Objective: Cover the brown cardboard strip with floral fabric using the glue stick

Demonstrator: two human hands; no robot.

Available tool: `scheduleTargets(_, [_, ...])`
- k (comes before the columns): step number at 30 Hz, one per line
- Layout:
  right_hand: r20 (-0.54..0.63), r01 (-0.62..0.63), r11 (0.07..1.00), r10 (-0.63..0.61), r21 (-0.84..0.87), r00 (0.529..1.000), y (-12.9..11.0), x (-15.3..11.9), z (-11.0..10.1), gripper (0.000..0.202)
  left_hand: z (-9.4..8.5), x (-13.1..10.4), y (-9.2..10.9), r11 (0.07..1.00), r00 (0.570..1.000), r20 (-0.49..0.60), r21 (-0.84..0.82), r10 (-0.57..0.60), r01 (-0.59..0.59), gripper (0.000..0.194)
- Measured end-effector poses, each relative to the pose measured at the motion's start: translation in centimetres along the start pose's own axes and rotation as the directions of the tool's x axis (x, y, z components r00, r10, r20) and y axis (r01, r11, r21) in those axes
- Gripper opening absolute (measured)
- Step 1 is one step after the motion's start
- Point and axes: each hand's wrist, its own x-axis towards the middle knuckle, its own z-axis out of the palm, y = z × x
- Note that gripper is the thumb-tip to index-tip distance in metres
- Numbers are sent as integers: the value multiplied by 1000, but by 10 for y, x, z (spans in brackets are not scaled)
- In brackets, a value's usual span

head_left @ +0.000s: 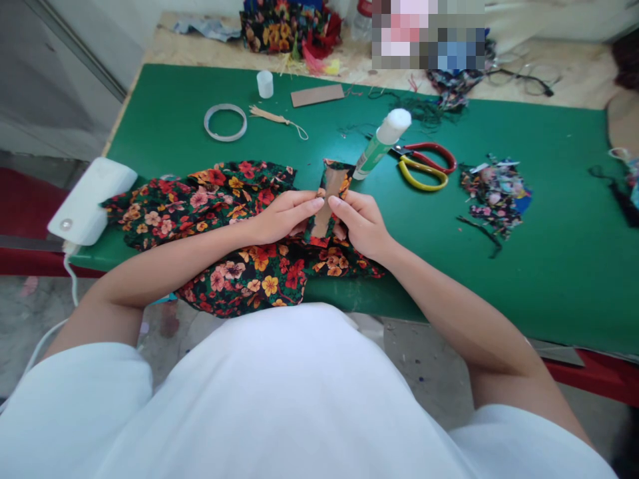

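Observation:
A small cardboard strip (322,216) with floral fabric folded over its edges is held above the green table (499,286). My left hand (287,216) pinches its left edge, thumb on top. My right hand (362,223) pinches the right edge, its thumb near the other thumb; the fingers beneath are partly hidden. Floral cloth (234,206) lies bunched to the left and below my hands, partly over the table's front edge. Just beyond my right hand stands a capped glue stick (382,145).
Scissors (424,166) with red and yellow handles and a scrap pile (494,193) lie to the right. Farther back are a tape roll (206,123), a white cap (265,84), a cardboard piece (317,96) and a tassel (269,116). A white device (92,199) sits at the left edge.

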Motion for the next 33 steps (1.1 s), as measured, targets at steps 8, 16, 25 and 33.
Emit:
scheduleTargets(8, [35, 11, 1000, -10, -26, 999, 2, -1, -2, 65, -1, -1, 0, 1000, 1000, 23, 9, 2, -3, 66])
scheduleTargets(16, [39, 38, 994, -34, -102, 999, -1, -2, -2, 64, -1, -1, 0, 999, 998, 58, 34, 5, -7, 66])
scheduleTargets(25, [47, 28, 991, -22, -131, 999, 0, -2, -3, 65, -2, -1, 2, 999, 997, 80, 51, -5, 1, 68])
scheduleTargets(33, [58, 40, 988, -32, -152, 998, 0, -3, -4, 65, -1, -2, 2, 998, 997, 73, 69, -6, 1, 69])
